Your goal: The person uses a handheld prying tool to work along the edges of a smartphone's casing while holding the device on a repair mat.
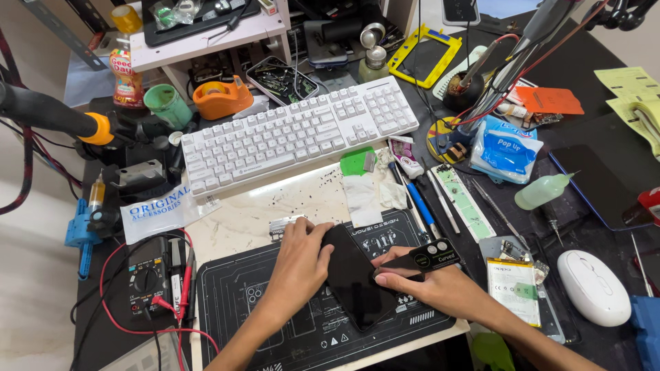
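Single view from a head-worn camera, looking steeply down and forward over a cluttered repair bench. Close range: left hand point(300, 255) and right hand point(427, 282) low in the centre, forearms running off the bottom edge. White keyboard point(299, 132) across the middle distance, shelf point(206, 42) at top. No second view to overlap.
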